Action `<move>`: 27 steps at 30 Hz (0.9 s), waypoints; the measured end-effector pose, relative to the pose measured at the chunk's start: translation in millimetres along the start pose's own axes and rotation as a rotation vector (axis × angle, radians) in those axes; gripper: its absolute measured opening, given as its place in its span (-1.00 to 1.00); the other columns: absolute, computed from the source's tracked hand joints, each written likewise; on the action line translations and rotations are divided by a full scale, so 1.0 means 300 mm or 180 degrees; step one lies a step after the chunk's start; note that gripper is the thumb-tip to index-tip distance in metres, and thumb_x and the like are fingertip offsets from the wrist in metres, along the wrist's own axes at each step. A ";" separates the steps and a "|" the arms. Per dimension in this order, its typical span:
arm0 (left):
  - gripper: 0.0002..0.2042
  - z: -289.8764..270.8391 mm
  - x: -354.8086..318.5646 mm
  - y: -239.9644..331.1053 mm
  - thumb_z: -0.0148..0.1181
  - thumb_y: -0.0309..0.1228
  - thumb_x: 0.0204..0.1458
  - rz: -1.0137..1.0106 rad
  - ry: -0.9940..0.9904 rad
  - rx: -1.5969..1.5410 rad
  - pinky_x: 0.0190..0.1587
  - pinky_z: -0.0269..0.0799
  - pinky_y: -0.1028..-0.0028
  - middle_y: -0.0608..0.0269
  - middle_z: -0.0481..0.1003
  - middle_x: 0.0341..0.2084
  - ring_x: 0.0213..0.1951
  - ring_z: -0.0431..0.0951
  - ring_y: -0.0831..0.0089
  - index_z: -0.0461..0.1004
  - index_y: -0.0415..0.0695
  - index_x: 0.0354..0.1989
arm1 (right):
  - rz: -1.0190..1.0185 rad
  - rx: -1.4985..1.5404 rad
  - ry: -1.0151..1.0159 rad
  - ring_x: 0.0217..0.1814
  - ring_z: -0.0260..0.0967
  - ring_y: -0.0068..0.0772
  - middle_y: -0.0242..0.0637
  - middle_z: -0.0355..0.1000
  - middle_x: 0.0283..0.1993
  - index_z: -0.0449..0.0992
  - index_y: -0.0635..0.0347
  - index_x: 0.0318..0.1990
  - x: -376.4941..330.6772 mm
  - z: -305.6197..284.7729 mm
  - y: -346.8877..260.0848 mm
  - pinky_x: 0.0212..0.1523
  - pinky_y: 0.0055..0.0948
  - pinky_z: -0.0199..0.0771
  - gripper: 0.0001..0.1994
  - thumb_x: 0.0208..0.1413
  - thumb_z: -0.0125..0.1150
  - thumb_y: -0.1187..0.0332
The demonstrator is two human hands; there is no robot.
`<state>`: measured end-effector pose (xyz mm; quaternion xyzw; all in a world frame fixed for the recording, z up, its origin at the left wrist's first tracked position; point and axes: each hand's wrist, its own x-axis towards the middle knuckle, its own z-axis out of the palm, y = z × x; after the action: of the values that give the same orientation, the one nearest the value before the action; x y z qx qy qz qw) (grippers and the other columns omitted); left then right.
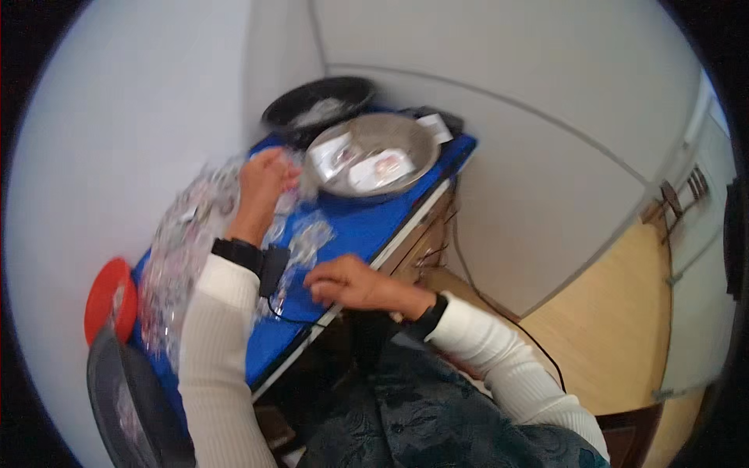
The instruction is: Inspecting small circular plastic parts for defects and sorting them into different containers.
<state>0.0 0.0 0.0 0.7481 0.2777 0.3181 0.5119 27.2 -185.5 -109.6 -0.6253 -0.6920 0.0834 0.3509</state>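
My left hand (pixel 267 181) reaches over the far part of the blue-covered table (pixel 355 221), beside the beige basket. Its fingers are curled and blurred, and whatever they hold is hidden. Beneath and beside it spreads a large heap of small clear plastic packets (pixel 191 234). Closer to me, my right hand (pixel 343 281) is closed above the table's front edge, its fingers bent together; I cannot make out anything in them. A few clear packets (pixel 310 235) lie between the two hands. The beige basket (pixel 427 160) holds white cards with small packaged items.
A black bowl (pixel 277 117) with clear packets stands behind the basket. At the near left are a red bowl (pixel 97 300) and a dark grey basin (pixel 105 382). A cable (pixel 472 273) hangs past the table's right side, next to wooden drawers (pixel 417 246). Walls border the table.
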 end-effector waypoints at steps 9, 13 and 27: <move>-0.68 -0.364 -0.419 -0.162 0.08 -0.30 0.05 0.0258 0.0973 -0.0006 -0.37 0.44 0.59 0.21 0.50 -0.36 -0.37 0.55 0.47 0.42 -0.29 -0.11 | -0.0307 0.2246 -0.0480 -0.41 0.42 -0.57 -0.30 0.47 -0.41 0.46 0.35 -0.18 0.104 -0.071 0.127 -0.40 -0.57 0.43 -0.78 0.14 0.05 0.36; -0.70 -0.475 -0.553 -0.237 0.06 -0.30 0.06 0.0076 0.1093 0.0179 -0.38 0.43 0.61 0.24 0.51 -0.36 -0.38 0.54 0.50 0.44 -0.27 -0.13 | -0.0039 0.2061 -0.0505 -0.43 0.40 -0.60 -0.32 0.47 -0.42 0.47 0.34 -0.19 0.184 -0.082 0.144 -0.42 -0.59 0.40 -0.79 0.14 0.03 0.36; -0.81 -0.728 -0.631 -0.310 0.01 -0.43 0.11 0.0102 0.1155 -0.0028 -0.47 0.34 0.65 0.28 0.53 -0.44 -0.45 0.52 0.60 0.48 -0.23 -0.17 | 0.0344 0.1588 -0.0105 -0.46 0.39 -0.61 -0.37 0.47 -0.43 0.48 0.28 -0.21 0.528 -0.103 -0.040 -0.47 -0.64 0.35 -0.78 0.12 0.05 0.32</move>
<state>-296.2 18.3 -64.1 0.6805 0.3522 0.4572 0.4515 40.1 -51.6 -19.9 -0.5540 -0.6212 0.2804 0.4781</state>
